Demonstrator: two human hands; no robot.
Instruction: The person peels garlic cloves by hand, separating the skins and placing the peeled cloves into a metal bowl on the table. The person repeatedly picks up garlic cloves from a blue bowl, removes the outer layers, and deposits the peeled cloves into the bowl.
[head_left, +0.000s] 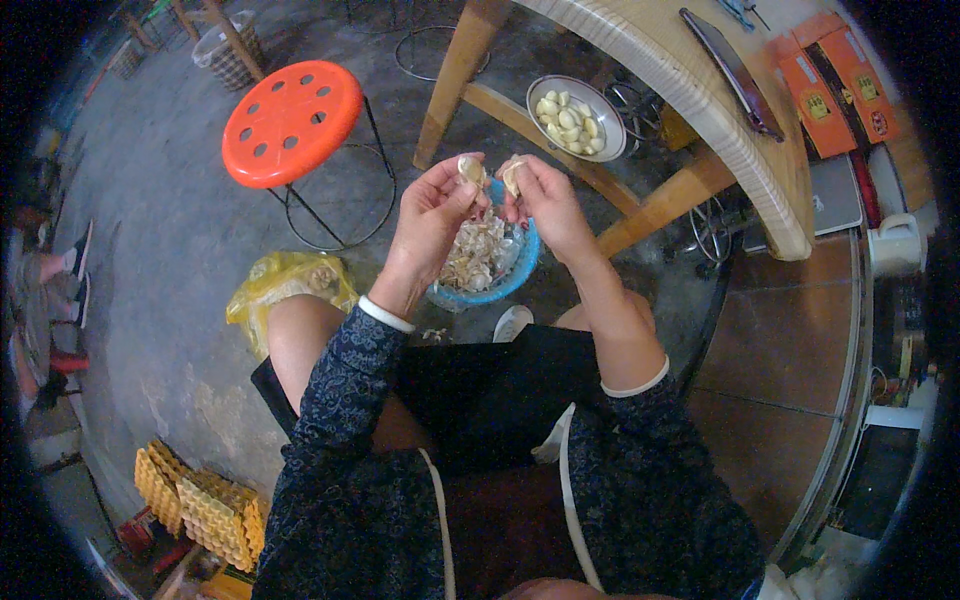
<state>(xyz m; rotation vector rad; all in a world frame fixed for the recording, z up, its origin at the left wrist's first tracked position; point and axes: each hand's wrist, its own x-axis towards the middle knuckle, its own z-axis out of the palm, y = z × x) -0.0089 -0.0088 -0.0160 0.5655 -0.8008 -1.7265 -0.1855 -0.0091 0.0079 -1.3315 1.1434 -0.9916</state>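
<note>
Between the thumb and fingers of my left hand (427, 210) is a garlic clove (472, 171) with papery skin about it. Close beside it, my right hand (553, 210) pinches a pale, skin-covered piece of garlic (513, 175). Below both hands stands a blue plastic basin (529, 259), lined with a clear bag and heaped with loose garlic skins (474, 259). Peeled cloves (570, 124) lie in a white dish (613, 127) beyond my right hand. A yellow plastic bag (255, 289) holding what look like garlic bulbs (322, 277) rests by my left knee.
An orange-red round stool (292, 124) stands ahead on the left. At right is a wooden table (757, 172), bearing a dark flat device (731, 71) and orange boxes (825, 97). Yellow egg trays (202, 502) are stacked at lower left. A person's feet (79, 277) show far left.
</note>
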